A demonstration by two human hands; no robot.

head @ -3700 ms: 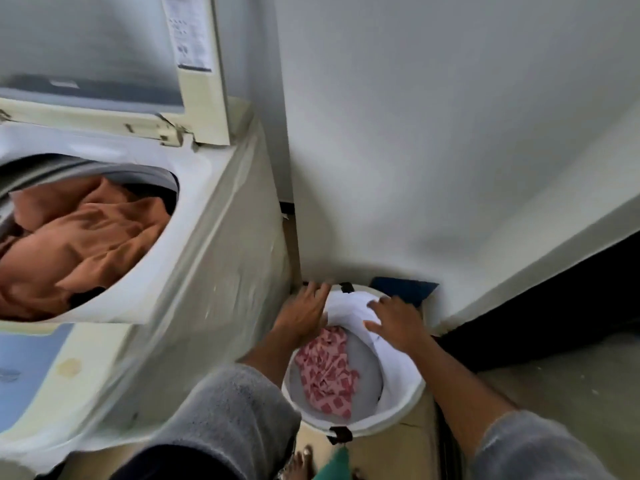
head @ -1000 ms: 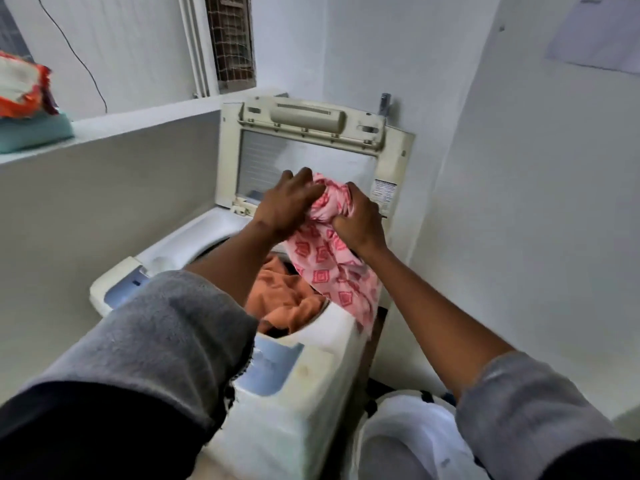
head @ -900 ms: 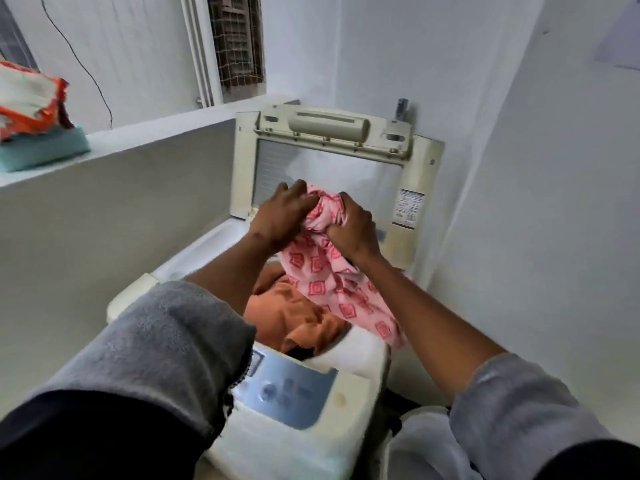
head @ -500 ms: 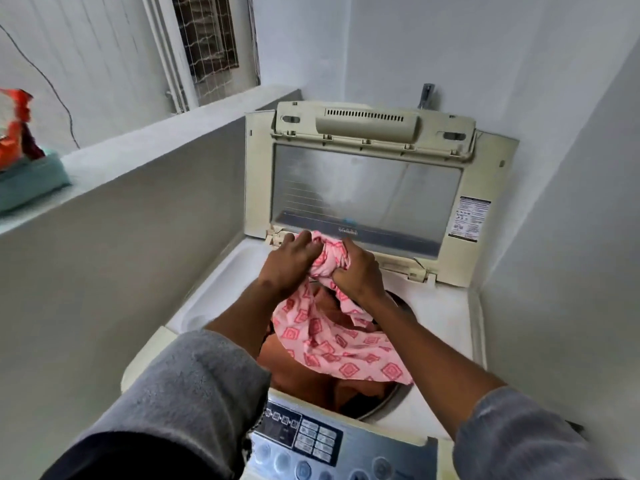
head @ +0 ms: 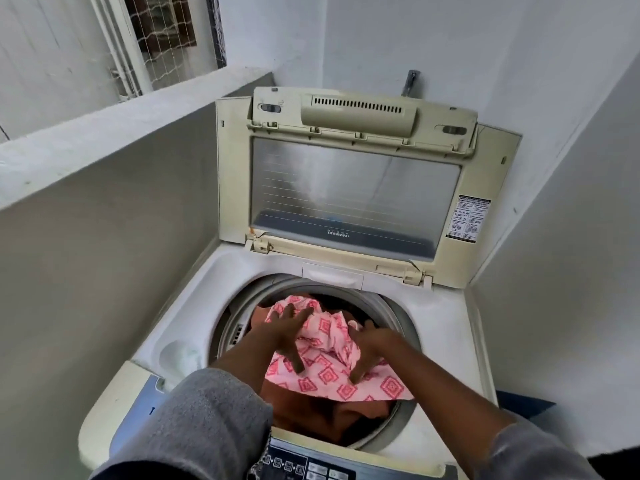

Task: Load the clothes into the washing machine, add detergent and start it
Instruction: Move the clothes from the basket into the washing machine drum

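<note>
The top-loading washing machine [head: 194, 306] stands below me with its lid [head: 353, 192] raised upright at the back. In its drum lies a pink cloth with red square patterns [head: 329, 362] on top of orange clothes [head: 346, 420]. My left hand [head: 287, 327] lies spread flat on the pink cloth, fingers straight. My right hand [head: 367, 344] presses on the cloth's right side with fingers extended, thumb pointing down.
The control panel [head: 304, 465] with buttons runs along the machine's near edge. A grey low wall [head: 104, 216] closes in the left side and a white wall [head: 571, 237] the right. A tap [head: 411, 81] sticks out behind the lid.
Both hands carried the bunched pink cloth from above the machine down into the drum. They have let go of the bunch and now lie flat on the cloth.
</note>
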